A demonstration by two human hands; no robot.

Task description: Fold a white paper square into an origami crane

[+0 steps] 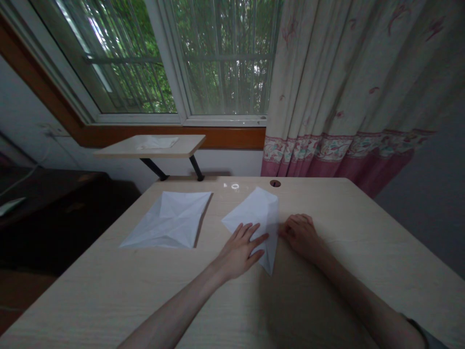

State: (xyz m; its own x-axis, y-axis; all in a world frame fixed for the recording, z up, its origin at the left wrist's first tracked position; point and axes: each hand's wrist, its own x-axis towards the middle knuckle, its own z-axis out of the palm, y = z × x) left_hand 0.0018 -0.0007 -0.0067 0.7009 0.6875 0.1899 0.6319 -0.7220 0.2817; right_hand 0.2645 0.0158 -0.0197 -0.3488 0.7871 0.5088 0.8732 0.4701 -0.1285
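Desktop [109, 300], left hand [240, 252] on folded paper [259, 208]

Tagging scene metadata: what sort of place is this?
Likely a room in a home, perhaps a study or bedroom: a pale wood desk, floral pink-hemmed curtains, and a window looking onto greenery.

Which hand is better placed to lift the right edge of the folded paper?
Probably the right hand: its fingertips sit at the right edge of the folded white paper, free to lift it. The left hand lies across the sheet's lower part, apparently pinning it to the desk.
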